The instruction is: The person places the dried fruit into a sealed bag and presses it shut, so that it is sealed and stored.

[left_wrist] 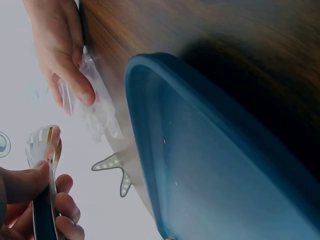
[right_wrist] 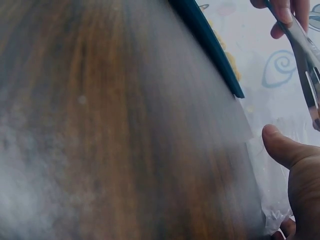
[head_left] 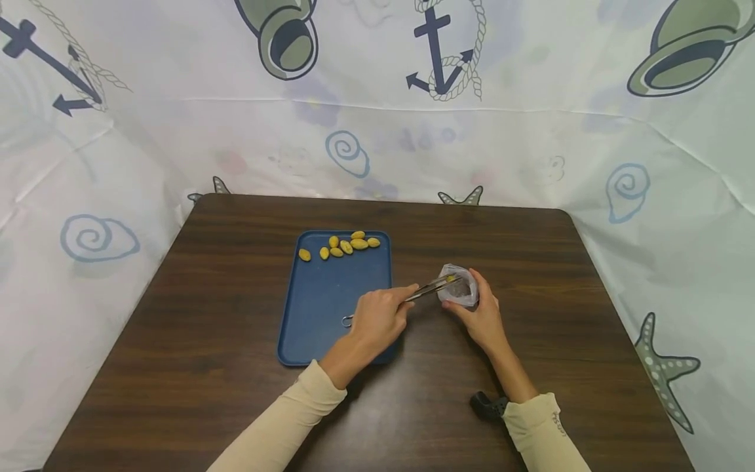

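My left hand [head_left: 377, 321] grips metal tongs [head_left: 429, 287], which point right over the mouth of a clear plastic bag [head_left: 459, 299]. A small yellow oval piece [head_left: 451, 278] sits between the tong tips. In the left wrist view the tongs [left_wrist: 45, 187] show a forked tip, and thumb and fingers press their arms together. My right hand [head_left: 485, 320] holds the bag upright by its sides, thumb at the near side and fingers at the far side. Several yellow oval pieces [head_left: 346, 247] lie along the far end of a blue tray [head_left: 312, 308], left of the bag.
The tray and bag are on a dark wooden table [head_left: 206, 314]. A white cloth [head_left: 389, 151] with sea motifs hangs behind and beside the table. A black strapped device [head_left: 488, 406] is by the right wrist.
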### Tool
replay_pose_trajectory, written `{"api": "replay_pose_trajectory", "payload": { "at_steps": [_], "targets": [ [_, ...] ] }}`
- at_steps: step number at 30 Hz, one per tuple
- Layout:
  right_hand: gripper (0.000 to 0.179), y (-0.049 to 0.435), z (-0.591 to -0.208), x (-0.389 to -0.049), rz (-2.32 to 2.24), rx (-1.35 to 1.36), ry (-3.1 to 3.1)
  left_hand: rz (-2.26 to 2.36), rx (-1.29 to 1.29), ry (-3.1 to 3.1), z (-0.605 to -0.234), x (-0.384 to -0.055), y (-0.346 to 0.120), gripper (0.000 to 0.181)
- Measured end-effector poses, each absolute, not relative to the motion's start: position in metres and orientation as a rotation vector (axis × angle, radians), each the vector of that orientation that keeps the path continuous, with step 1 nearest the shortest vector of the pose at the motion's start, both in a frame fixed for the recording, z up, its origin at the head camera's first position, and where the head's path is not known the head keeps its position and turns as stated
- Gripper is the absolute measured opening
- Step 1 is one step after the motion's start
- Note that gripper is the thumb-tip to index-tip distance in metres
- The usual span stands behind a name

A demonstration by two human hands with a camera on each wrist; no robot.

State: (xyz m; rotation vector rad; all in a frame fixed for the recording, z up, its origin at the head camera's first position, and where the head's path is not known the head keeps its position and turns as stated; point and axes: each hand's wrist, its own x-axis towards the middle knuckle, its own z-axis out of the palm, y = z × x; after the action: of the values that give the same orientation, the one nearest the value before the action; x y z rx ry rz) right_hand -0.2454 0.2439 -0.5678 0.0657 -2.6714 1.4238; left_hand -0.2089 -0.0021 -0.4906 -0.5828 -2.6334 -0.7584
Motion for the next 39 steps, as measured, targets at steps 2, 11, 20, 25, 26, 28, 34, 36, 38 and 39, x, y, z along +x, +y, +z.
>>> {"api": "replay_pose_trajectory", "payload": {
  "at_steps": [2,11,20,25,26,28,34,36,38,39],
  "targets": [
    [0.097,0.244,-0.568,-0.245,1.427,0.058,-2.666,-0.769,-0.596,-2.628,-0.491,-0.209,-0.002,0.033],
    [0.097,0.244,-0.568,-0.245,1.426,0.034,-2.688,-0.754,-0.56,-2.614,-0.486,-0.206,-0.007,0.047],
    [0.097,0.245,-0.567,-0.244,1.419,0.041,-2.68,-0.751,-0.485,-2.656,-0.489,-0.206,-0.018,0.051],
    [0.097,0.244,-0.567,-0.245,1.423,0.054,-2.675,-0.766,-0.413,-2.655,-0.49,-0.206,-0.026,0.052],
    [0.097,0.244,-0.566,-0.245,1.423,0.056,-2.676,-0.769,-0.397,-2.655,-0.49,-0.206,-0.028,0.052],
    [0.097,0.244,-0.566,-0.246,1.424,0.054,-2.676,-0.771,-0.369,-2.657,-0.49,-0.206,-0.031,0.052],
    [0.096,0.243,-0.565,-0.245,1.428,0.052,-2.684,-0.728,-0.328,-2.685,-0.491,-0.206,-0.04,0.054],
    [0.096,0.244,-0.565,-0.244,1.43,0.051,-2.687,-0.709,-0.319,-2.695,-0.492,-0.206,-0.042,0.055],
    [0.096,0.244,-0.564,-0.244,1.435,0.049,-2.688,-0.69,-0.305,-2.699,-0.493,-0.206,-0.044,0.055],
    [0.097,0.244,-0.564,-0.243,1.435,0.047,-2.689,-0.677,-0.298,-2.701,-0.493,-0.206,-0.046,0.055]
  ]
}}
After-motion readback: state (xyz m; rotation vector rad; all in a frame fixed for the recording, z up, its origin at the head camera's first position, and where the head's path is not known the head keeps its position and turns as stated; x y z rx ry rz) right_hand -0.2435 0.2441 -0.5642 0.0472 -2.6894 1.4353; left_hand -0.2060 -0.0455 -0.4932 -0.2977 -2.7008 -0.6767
